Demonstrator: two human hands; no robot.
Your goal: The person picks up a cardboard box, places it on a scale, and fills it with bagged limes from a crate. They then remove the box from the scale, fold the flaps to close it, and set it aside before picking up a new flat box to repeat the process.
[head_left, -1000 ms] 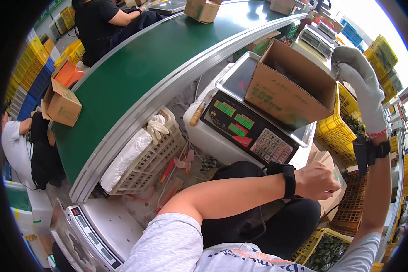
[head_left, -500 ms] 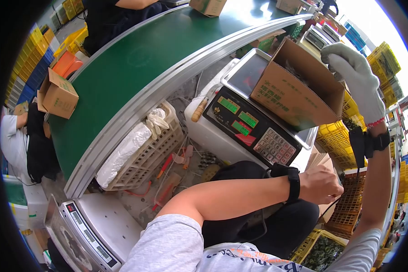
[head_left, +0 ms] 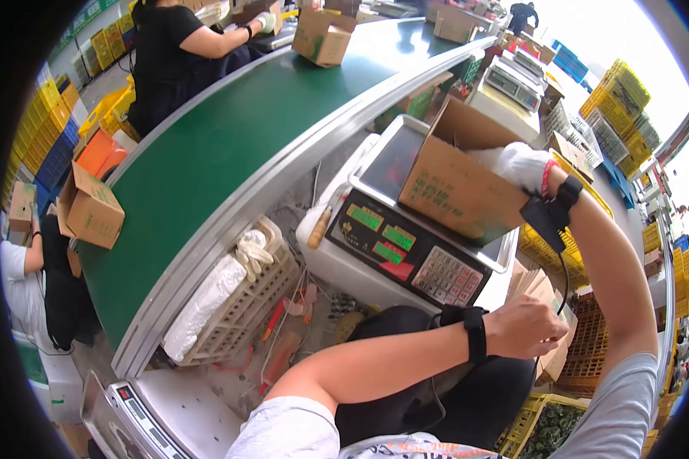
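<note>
My right hand point(head_left: 519, 164), in a white glove with a red cuff, reaches over the rim into an open cardboard box point(head_left: 455, 191). Its fingers are hidden inside the box. The box sits on the metal tray of a black-faced weighing scale point(head_left: 406, 249) with lit green displays. My left hand point(head_left: 524, 327) is bare and closed near the scale's front corner, its fingers curled with nothing showing in them. Folded cardboard point(head_left: 534, 284) stands just behind it. Black bands circle both wrists, and a small black device hangs at the right one.
A green conveyor belt point(head_left: 207, 161) curves past on the left, carrying cardboard boxes point(head_left: 92, 206). Below it stands a plastic basket point(head_left: 245, 306) with gloves on top. Another scale point(head_left: 142, 421) is at lower left. A yellow crate point(head_left: 524, 413) of dark green items is beside my legs. Co-workers sit across the belt.
My right hand has come down from above the box into its opening, and its fingers have gone out of sight. My left hand stays closed in nearly the same place. The view has shifted.
</note>
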